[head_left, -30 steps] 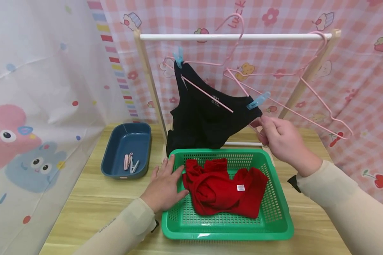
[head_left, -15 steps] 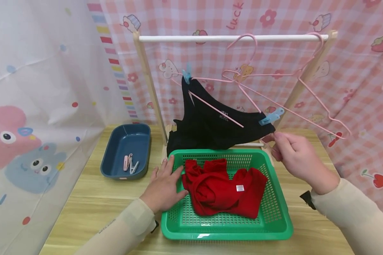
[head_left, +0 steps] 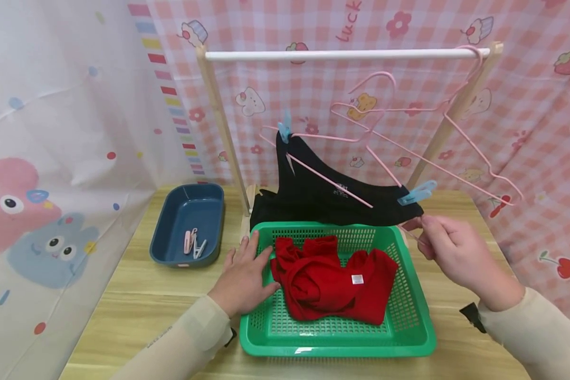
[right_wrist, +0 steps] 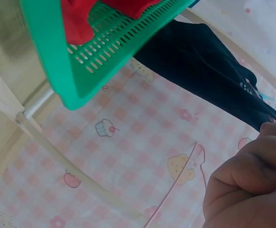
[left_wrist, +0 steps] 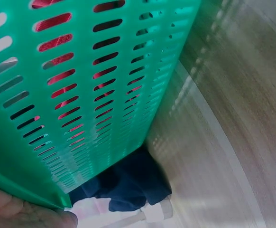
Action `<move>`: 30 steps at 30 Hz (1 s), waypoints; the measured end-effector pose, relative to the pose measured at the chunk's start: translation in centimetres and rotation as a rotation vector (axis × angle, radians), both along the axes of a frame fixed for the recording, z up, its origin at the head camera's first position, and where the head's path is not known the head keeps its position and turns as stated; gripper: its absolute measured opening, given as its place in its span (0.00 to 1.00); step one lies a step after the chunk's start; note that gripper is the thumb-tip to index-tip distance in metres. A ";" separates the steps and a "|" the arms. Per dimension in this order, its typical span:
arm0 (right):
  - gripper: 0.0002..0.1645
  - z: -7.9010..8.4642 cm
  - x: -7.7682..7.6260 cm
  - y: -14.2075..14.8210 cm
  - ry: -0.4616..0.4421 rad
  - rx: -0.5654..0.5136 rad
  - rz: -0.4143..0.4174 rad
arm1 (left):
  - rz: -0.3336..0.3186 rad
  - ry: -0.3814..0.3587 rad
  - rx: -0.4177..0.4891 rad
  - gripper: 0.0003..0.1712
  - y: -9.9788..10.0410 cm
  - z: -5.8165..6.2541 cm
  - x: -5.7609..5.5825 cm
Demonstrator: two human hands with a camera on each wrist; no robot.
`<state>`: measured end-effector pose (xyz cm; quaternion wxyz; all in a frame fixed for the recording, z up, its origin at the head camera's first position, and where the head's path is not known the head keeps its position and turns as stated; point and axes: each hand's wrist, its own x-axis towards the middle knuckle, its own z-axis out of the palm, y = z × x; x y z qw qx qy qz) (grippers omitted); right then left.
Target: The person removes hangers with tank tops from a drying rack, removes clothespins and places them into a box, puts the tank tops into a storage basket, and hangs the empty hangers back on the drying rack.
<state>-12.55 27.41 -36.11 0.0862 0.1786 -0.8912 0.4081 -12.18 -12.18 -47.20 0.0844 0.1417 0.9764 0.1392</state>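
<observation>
A pink wire clothes hanger [head_left: 330, 138] carries a black tank top [head_left: 313, 184], fixed by blue clothespins [head_left: 418, 193] at both straps. The hanger is tilted down to the right, its hook free in the air below the rack's bar. My right hand [head_left: 461, 253] pinches the hanger's lower right corner at the end of the black top; in the right wrist view its curled fingers [right_wrist: 252, 171] are at the fabric's end. My left hand [head_left: 247, 277] rests with spread fingers on the left rim of a green basket [head_left: 337, 349]. Inside lies a red garment [head_left: 332, 290] with a white tag.
A wooden rack with a white bar [head_left: 313, 55] stands behind the basket. Another pink hanger [head_left: 484, 158] hangs at its right end. On the left, a blue tray [head_left: 168, 221] holds several small clothespins [head_left: 197, 247]. Printed cloth [head_left: 285, 26] closes off the back.
My right hand has moved down and to the right, bringing the hanger and black top lower. The hanger's hook has dropped from above the bar to below it. My left hand has stayed still.
</observation>
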 end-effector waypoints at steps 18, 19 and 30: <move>0.29 -2.7 1.5 1.7 -0.041 -0.032 0.126 | 0.007 0.000 0.019 0.49 0.0 -0.1 0.0; 0.29 -2.8 1.5 1.8 -0.034 -0.040 0.145 | 0.007 0.001 0.019 0.49 -0.1 -0.2 0.0; 0.15 -4.7 2.2 3.2 -0.030 0.033 0.161 | 0.004 -0.004 0.047 0.50 -0.1 -0.1 0.0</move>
